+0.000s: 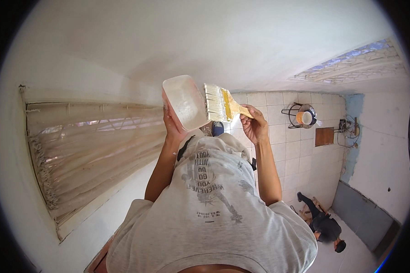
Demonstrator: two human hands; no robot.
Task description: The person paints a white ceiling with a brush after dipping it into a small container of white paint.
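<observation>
My left hand (172, 125) grips a translucent plastic container (187, 102) by its left side, fingers closed around the wall. The container is tilted so its whitish inside shows. In my right hand (256, 125) is a wide paintbrush (224, 103), held by its wooden handle. White paint coats its bristles, which point left toward the container's right rim. Whether bristles and rim touch, I cannot tell. Both hands are in front of me at about chest height, close to the white wall (136, 41).
A curtained window (95, 150) is on the left. To the right, a stool (294, 116) with a bucket (306, 118) stands on the tiled floor (282, 150), near a brown square board (324, 136) and cables. A person in dark clothes (325, 227) sits at the lower right.
</observation>
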